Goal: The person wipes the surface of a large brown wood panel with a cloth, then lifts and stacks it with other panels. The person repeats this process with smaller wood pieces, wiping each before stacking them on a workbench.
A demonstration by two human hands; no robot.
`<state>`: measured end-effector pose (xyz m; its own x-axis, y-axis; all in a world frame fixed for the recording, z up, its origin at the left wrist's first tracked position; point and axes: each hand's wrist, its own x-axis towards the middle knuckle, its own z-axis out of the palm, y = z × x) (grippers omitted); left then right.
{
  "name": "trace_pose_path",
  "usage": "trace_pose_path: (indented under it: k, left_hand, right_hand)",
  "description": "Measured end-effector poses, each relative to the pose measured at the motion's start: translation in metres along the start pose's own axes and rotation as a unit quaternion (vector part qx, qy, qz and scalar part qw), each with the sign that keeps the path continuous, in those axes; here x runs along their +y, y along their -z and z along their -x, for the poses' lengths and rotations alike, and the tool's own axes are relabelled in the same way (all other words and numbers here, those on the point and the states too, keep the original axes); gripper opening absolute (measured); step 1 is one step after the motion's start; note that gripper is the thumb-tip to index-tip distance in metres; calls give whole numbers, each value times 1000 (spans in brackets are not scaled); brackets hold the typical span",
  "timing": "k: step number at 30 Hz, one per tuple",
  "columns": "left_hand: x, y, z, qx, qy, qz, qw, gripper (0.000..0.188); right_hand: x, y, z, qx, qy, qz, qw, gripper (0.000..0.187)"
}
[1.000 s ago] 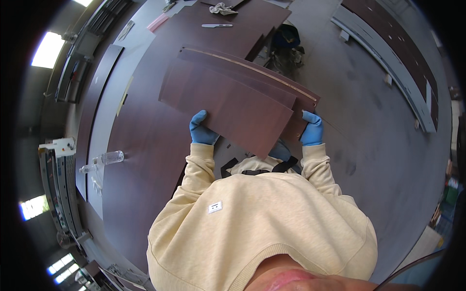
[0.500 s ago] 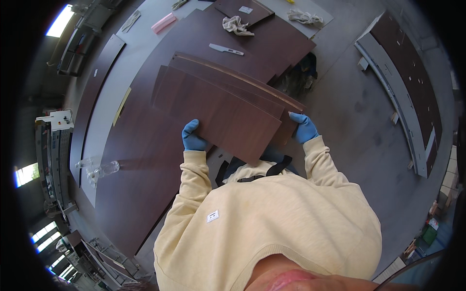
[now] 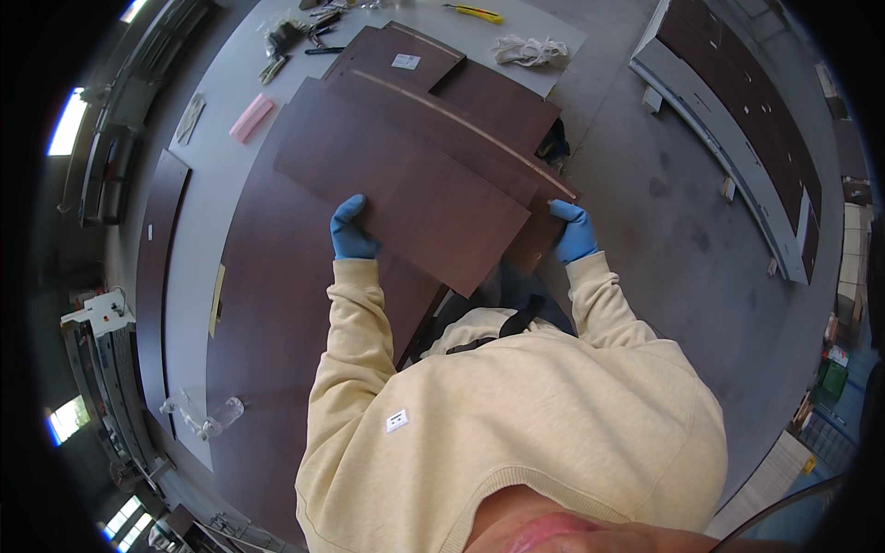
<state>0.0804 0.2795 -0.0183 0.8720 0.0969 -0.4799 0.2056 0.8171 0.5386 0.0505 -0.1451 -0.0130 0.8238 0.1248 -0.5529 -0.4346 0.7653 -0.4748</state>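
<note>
Several dark brown boards, loosely fanned into a stack (image 3: 406, 175), are held in front of me above the worktable. My left hand (image 3: 353, 230), in a blue glove, is closed on the near left edge of the top board, thumb on its upper face. At the right end, my right hand (image 3: 575, 232), also blue-gloved, grips the lower boards with the thumb over their edge. One board in the stack shows a pale long edge. Beneath them lies a large brown panel (image 3: 263, 304). A smaller panel with a white label (image 3: 429, 69) lies beyond the stack.
The grey table (image 3: 205, 184) bears a pink block (image 3: 251, 118), a pale glove (image 3: 190, 120), white gloves (image 3: 532, 52), a yellow cutter (image 3: 474, 13), dark hand tools (image 3: 286, 39) and clear bottles (image 3: 219, 419). Long brown panels (image 3: 756, 101) stand stacked at the right.
My body and view have turned, shifting the table in the picture. The held boards now cover the place where the white knife and a crumpled glove showed. Both hands keep their grip.
</note>
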Motion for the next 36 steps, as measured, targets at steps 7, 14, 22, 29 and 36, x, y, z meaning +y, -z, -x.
trace_pose_path:
  k: [7,14,22,29,36]
  left_hand:
    - [7,-64,-84,-56,20,49,997,20]
    - [-5,-103,-186,24,-88,-6,996,19]
    - [-7,-106,-295,118,-128,-37,984,21]
    - [15,-109,-341,146,-151,-111,971,23]
    - [30,-120,-358,150,-23,-193,969,18]
  right_hand:
    - [-97,33,-64,34,106,-10,994,39]
    - [-211,82,-99,95,162,-16,982,49]
    - [-253,88,-135,97,177,21,979,49]
    - [-255,79,-157,102,127,14,987,49]
    - [-259,71,-168,109,99,27,989,49]
